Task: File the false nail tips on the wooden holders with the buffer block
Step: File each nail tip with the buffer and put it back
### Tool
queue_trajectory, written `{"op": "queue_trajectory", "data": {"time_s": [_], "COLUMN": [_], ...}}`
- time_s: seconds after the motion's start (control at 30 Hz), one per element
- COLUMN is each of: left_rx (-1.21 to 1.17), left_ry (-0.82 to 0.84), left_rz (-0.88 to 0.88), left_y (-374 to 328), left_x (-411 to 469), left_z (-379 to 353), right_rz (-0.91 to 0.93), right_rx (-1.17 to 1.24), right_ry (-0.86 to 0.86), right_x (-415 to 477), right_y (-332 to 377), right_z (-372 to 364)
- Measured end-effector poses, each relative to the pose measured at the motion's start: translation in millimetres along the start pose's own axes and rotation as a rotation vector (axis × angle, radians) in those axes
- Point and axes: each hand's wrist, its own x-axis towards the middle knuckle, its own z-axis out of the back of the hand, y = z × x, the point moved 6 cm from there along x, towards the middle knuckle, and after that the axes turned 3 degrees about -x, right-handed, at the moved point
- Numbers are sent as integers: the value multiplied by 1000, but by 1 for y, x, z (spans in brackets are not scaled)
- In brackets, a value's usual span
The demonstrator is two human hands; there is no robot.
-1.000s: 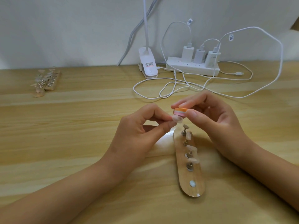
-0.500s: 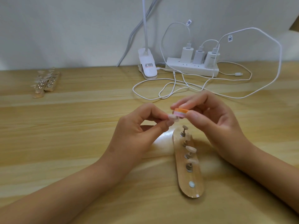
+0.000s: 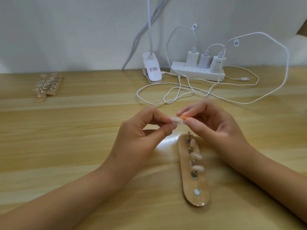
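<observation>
My left hand (image 3: 139, 138) pinches a pale false nail tip (image 3: 177, 121) between thumb and forefinger, held above the table. My right hand (image 3: 214, 128) pinches a small orange and pink buffer block (image 3: 184, 118) and presses it against that nail tip. Below the hands lies an oval wooden holder (image 3: 194, 185) with metal pegs; some pegs carry pale nail tips (image 3: 196, 156), and a bare white pad (image 3: 197, 192) sits near its front end.
Two more wooden holders with nail tips (image 3: 47, 87) lie at the far left of the wooden table (image 3: 66, 130). At the back stand a white clip lamp base (image 3: 152, 70), a power strip with chargers (image 3: 197, 71) and looping white cables (image 3: 182, 92).
The buffer block has slid slightly left across the nail tip while both hands stayed close together above the holder. The view has shifted slightly.
</observation>
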Motion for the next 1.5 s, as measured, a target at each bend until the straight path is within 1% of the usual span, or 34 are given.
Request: {"op": "queue_trajectory", "data": {"time_s": [0.07, 0.1, 0.17, 0.23, 0.27, 0.33, 0.4, 0.47, 0.5, 0.57, 0.6, 0.63, 0.67, 0.73, 0.77, 0.83, 0.87, 0.9, 0.93, 1.0, 1.03, 1.07, 1.13, 1.17, 1.23, 1.3, 1.37, 1.43, 1.5], "left_rx": [-10, -9, -3, -2, -4, -7, 8, 11, 7, 11, 19, 28, 34, 30, 28, 45, 56, 60, 58, 56, 65, 77, 82, 80, 84, 104, 114, 107, 104], "left_ry": [-4, -3, -6, -14, -8, 11, 19, 20, 25, 38, 42, 42, 41, 43, 46, 49, 48, 46, 45, 49, 56, 64, 75, 78, 78, 80, 69, 57, 51], "left_rz": [5, 8, 15, 11, 7, 10, 36, 57, 59, 53, 52, 51, 48, 39, 34, 19, 15, 16, 19, 17, 7, -3, -9, -4, 0, -9, -3, 18, 37], "left_y": [0, 0, 1, 1, 0, 0, 2, 5, 5, 4, 4, 5, 5, 4, 4, 3, 2, 2, 2, 0, -1, -1, -1, -1, -2, -2, -1, 1, 3], "left_x": [0, 0, 1, 1, 1, 1, 1, 1, 1, 1, 1, 0, 0, 1, 1, 0, -1, -1, -1, -1, -1, -1, -3, -3, -3, -2, -2, -2, -1], "left_z": [0, 0, 1, 2, 1, -1, -1, -1, -1, -2, -2, -3, -3, -3, -3, -4, -4, -4, -4, -4, -5, -6, -7, -8, -8, -8, -7, -6, -4], "right_rz": [46, 72, 36, 15, 47, 104, 37, -6, 9, 17, -24, -68, -81, -19, 10, -38, -75, -74, -31, 74, 74, 36, -5, 28, 111, 68, 25, 113, 178], "right_rx": [-5, -11, -22, -4, 2, 1, 22, 63, 66, 47, 41, 39, 35, 21, 18, 22, 30, 28, 9, -25, -38, -32, -10, -10, -21, -28, -30, -61, -115], "right_ry": [-49, -40, -14, -56, -83, -46, -17, -77, -97, -32, 2, 8, -23, -82, -61, -5, -4, -27, -47, 0, 28, 36, -17, -48, -14, 33, -21, -62, 1], "right_x": [-1, -1, 0, -1, -1, -2, -2, -1, -1, 0, 0, 0, 0, -1, -1, -1, -1, -1, -1, -3, -4, -3, -2, -2, -4, -3, -2, -3, -5], "right_y": [3, 4, 2, 1, 4, 8, 4, 1, 1, 2, -1, -4, -6, -2, 0, -4, -7, -8, -4, 5, 4, 2, -2, 1, 8, 5, 0, 7, 11], "right_z": [2, 1, -2, 2, 3, -1, -6, -2, 0, -2, -5, -5, -3, 1, -1, -5, -4, -2, -1, -5, -7, -7, -2, 0, -4, -8, -3, 0, -7]}}
